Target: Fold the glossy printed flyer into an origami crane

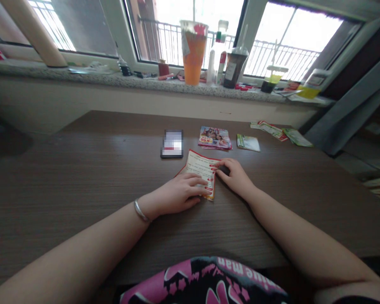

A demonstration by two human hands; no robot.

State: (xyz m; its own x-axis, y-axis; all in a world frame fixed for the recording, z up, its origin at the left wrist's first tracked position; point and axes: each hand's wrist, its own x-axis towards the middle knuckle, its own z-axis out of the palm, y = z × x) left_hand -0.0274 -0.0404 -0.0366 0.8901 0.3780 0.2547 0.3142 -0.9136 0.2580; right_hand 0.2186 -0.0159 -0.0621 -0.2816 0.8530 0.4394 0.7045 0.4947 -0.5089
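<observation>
On the brown table [82, 169] lies a paper [198, 164]; the left hand [183, 192] rests spread over it, probably to flatten it; the right hand [236, 175] touches its edge, whether pinching one cannot tell

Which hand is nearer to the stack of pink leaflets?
Right. The right hand is just in front of the pink leaflets; the left hand lies on the printed sheet, farther away and more to the left.

Silver wrist bangle [140, 210], pink-and-black printed garment [205, 282]
</observation>
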